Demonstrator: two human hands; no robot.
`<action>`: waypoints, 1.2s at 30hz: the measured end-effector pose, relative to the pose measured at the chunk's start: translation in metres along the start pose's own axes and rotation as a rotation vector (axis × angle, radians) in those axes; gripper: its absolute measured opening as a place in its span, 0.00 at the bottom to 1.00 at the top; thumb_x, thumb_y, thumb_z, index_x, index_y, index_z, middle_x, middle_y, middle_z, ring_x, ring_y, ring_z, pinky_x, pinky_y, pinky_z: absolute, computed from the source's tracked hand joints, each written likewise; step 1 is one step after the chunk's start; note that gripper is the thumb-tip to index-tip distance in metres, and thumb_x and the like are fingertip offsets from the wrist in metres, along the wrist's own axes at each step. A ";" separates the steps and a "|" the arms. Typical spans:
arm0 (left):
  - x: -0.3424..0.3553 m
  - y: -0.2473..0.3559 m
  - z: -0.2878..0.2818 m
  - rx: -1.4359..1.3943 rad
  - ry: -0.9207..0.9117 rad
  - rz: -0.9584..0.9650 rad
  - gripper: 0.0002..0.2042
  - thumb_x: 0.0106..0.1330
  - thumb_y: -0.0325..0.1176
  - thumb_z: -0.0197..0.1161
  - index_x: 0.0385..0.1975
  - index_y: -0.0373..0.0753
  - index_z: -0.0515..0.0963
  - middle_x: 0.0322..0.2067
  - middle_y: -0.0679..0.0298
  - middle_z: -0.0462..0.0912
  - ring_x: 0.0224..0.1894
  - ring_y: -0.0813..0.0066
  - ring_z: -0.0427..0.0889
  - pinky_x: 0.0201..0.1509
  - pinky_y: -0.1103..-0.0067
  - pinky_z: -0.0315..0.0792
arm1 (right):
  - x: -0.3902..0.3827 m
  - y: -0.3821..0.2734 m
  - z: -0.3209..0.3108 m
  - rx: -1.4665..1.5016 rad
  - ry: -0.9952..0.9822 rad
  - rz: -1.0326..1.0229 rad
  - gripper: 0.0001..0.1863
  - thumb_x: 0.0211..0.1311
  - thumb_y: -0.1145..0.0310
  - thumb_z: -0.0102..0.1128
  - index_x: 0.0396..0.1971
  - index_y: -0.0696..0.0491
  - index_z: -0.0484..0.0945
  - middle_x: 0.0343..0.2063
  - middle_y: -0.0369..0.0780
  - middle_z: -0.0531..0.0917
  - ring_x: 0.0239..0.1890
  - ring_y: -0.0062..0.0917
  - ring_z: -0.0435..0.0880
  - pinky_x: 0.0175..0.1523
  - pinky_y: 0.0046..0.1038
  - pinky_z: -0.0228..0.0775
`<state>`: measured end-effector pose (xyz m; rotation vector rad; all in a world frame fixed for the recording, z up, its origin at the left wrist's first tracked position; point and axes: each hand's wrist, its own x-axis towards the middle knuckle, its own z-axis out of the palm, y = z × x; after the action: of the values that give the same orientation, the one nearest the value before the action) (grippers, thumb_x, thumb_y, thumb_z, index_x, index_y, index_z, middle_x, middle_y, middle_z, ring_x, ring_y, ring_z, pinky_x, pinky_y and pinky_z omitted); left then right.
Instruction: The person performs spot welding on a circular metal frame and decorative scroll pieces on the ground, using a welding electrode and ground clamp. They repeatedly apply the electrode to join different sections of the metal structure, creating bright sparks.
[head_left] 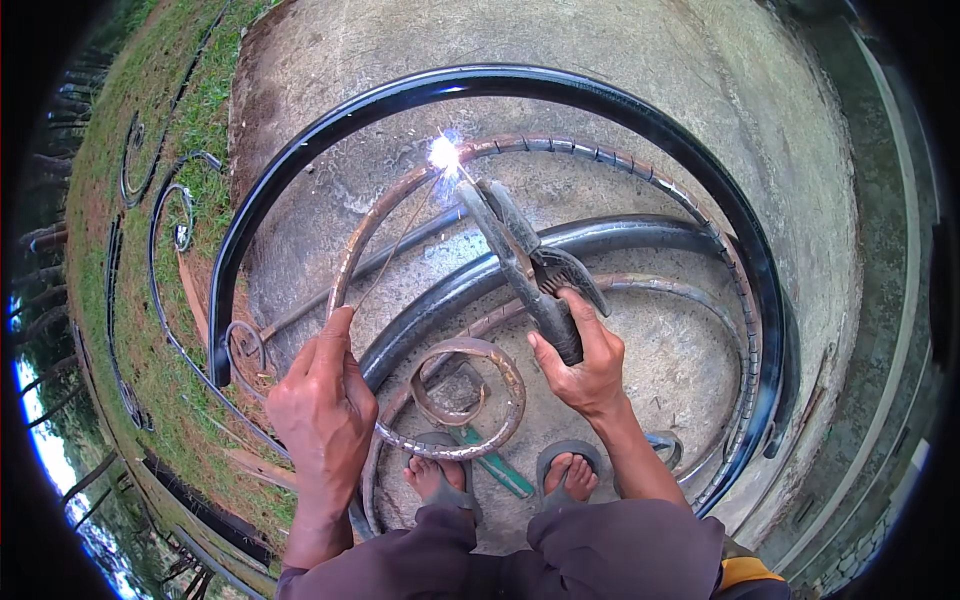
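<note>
My left hand (322,400) is closed on a thin bare wire rod (403,235) beside the curved rusty tube (375,220), perhaps gripping the tube too. The rod slants up toward a bright welding arc (445,155) on that tube, whose far stretch is crossed by short dark slits. My right hand (590,370) grips the black handle of a worn electrode holder (510,240), its tip just below the arc. A black glossy arched tube (480,82) curves beyond. Under the work lie a thick dark curved pipe (585,236) and a rusty spiral scroll (505,390).
A concrete slab (350,50) carries the pieces; my sandalled feet (570,475) stand on it beside a green strip (500,470). Grass (200,120) at left holds more metal scrolls (180,220). A paved strip (880,300) runs along the right, and trees (60,300) edge the far left.
</note>
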<state>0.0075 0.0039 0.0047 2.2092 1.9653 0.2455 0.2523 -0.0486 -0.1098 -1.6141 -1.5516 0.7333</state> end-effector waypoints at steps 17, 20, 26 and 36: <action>-0.001 0.009 -0.014 -0.017 0.046 -0.022 0.15 0.64 0.22 0.62 0.50 0.41 0.83 0.34 0.54 0.86 0.29 0.58 0.86 0.31 0.69 0.75 | -0.006 0.000 -0.008 0.027 0.065 0.014 0.31 0.53 0.74 0.74 0.58 0.64 0.72 0.35 0.52 0.85 0.34 0.39 0.90 0.36 0.33 0.81; 0.002 0.010 -0.010 0.034 0.023 -0.002 0.17 0.62 0.22 0.62 0.51 0.43 0.82 0.33 0.56 0.86 0.28 0.59 0.85 0.31 0.69 0.75 | -0.006 0.000 -0.008 0.035 0.072 0.050 0.30 0.54 0.74 0.74 0.57 0.64 0.72 0.34 0.51 0.85 0.33 0.36 0.89 0.35 0.31 0.81; 0.007 0.013 0.000 0.012 0.025 0.034 0.19 0.61 0.22 0.62 0.52 0.44 0.81 0.30 0.57 0.84 0.26 0.59 0.83 0.30 0.68 0.74 | -0.008 0.000 -0.011 0.041 0.072 0.088 0.31 0.54 0.73 0.74 0.57 0.64 0.72 0.36 0.52 0.85 0.35 0.36 0.90 0.36 0.31 0.81; 0.009 0.013 0.003 0.019 0.018 0.039 0.18 0.61 0.22 0.62 0.52 0.43 0.81 0.31 0.54 0.85 0.28 0.56 0.85 0.30 0.67 0.74 | -0.007 0.006 -0.006 0.003 0.065 0.076 0.31 0.54 0.71 0.73 0.57 0.64 0.72 0.38 0.55 0.85 0.37 0.43 0.90 0.39 0.35 0.82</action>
<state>0.0221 0.0110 0.0049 2.2661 1.9433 0.2542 0.2599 -0.0565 -0.1118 -1.6864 -1.4493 0.7167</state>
